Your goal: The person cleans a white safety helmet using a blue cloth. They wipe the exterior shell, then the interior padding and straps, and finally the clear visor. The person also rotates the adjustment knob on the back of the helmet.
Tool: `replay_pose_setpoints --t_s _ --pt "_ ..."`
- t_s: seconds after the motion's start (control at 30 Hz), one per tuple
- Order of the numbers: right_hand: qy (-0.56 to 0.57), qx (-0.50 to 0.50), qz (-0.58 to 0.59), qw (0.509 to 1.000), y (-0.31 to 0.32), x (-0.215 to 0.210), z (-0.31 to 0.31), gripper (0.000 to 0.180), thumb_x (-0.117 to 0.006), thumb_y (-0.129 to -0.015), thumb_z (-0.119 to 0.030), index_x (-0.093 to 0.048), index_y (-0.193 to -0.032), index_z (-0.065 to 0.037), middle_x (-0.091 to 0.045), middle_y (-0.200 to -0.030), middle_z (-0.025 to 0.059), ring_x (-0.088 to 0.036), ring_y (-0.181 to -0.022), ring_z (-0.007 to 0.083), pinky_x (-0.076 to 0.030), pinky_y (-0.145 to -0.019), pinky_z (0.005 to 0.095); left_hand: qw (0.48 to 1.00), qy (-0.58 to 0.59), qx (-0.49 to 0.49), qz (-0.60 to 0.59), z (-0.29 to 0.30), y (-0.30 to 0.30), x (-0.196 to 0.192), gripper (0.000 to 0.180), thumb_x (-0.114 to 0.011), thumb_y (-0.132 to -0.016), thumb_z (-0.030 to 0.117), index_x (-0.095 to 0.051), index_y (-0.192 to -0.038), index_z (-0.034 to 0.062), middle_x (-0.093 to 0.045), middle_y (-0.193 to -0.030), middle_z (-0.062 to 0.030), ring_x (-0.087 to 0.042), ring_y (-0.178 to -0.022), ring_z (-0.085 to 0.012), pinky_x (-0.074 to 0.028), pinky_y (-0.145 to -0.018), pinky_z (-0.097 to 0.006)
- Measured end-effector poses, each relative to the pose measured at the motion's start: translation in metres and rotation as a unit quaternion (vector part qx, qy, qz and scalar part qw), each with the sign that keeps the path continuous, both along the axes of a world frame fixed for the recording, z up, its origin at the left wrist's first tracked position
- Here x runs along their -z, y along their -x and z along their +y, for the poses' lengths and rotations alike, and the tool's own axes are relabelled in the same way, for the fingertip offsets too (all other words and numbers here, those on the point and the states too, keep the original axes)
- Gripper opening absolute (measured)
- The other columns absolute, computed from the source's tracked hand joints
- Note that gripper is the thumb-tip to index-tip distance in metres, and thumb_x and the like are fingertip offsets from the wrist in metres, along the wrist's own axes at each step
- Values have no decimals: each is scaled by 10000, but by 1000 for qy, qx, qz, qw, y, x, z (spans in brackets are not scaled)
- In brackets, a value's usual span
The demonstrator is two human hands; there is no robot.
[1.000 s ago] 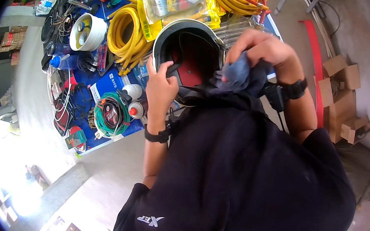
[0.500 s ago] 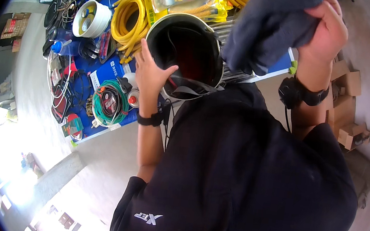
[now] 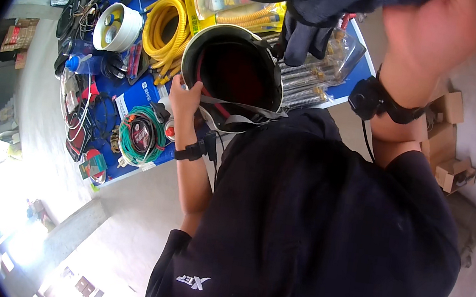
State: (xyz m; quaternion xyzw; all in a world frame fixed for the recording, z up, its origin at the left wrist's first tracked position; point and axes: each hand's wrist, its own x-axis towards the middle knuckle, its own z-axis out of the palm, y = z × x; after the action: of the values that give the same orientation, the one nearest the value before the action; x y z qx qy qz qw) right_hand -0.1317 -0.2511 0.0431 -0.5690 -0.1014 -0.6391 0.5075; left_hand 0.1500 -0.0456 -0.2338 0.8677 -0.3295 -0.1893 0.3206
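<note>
A helmet [image 3: 241, 68] with a pale rim, dark lining and grey strap lies hollow side up at the table's near edge, close against my shirt. My left hand [image 3: 184, 98] pinches its left rim, the thumb toward the inside. My right hand [image 3: 434, 30] is raised beyond and right of the helmet, gripping dark grey cloth [image 3: 323, 3]. Finger-like folds of the cloth hang near the helmet's right rim; whether it is a glove I cannot tell. The fingers of my right hand are mostly out of sight at the top edge.
Yellow coiled hose [image 3: 166, 28], a white tub [image 3: 118, 27] and a yellow package [image 3: 255, 15] crowd the blue table beyond the helmet. Bagged metal hoses [image 3: 310, 77] lie to its right. Green wire coil [image 3: 142, 136] and a blue-capped bottle [image 3: 84, 63] are at left. Cardboard boxes [image 3: 446, 140] stand on the floor at right.
My right hand has lifted the cloth up and away, uncovering the metal hoses. The left hand has slid nearer along the rim, its spread fingers drawing together.
</note>
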Motion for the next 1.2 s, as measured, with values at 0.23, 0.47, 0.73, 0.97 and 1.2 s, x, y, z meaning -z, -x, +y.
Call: replay_pose_setpoints --t_s 0.23,0.47,0.73,0.97,1.2 --pt "-179 69 55 980 2 8 23 376 -477 -788 42 -631 -1122 123 -689 -1102 163 -657 -985 197 -481 -941 284 995 -10 1 102 -20 -16 4 382 -755 -892 292 -681 -1087 -29 -733 -929 -152 -681 -823 -248 -512 -781 -362" --pt "-105 178 176 963 42 32 22 325 -486 -787 -6 -646 -1060 68 -663 -1156 245 -646 -1059 281 -488 -972 333 854 356 -173 337 8 -6 -22 347 -649 -1008 200 -612 -1299 15 -664 -1241 -94 -617 -1113 -197 -485 -961 -339" --pt "-146 -17 153 977 13 41 20 352 -460 -794 -12 -636 -1081 91 -625 -1244 309 -610 -1201 365 -461 -1064 387 744 580 -171 283 20 -46 -49 493 -612 -1028 299 -468 -1433 57 -526 -1437 -155 -535 -1291 -315 -441 -1114 -503" --pt "-142 104 379 908 -34 114 -1 327 -536 -852 -20 -662 -1150 28 -678 -1201 190 -644 -1138 269 -456 -1030 334 643 680 -95 338 14 -38 -107 499 -654 -993 360 -533 -1388 81 -601 -1349 -116 -575 -1227 -284 -446 -1102 -487" --pt "55 132 472 870 -57 76 40 449 -588 -1020 -337 -566 -1352 -37 -599 -1265 199 -604 -1157 305 -478 -986 411 650 689 -138 290 20 -25 -133 599 -600 -1005 448 -451 -1481 116 -494 -1486 -117 -499 -1347 -316 -395 -1150 -509"
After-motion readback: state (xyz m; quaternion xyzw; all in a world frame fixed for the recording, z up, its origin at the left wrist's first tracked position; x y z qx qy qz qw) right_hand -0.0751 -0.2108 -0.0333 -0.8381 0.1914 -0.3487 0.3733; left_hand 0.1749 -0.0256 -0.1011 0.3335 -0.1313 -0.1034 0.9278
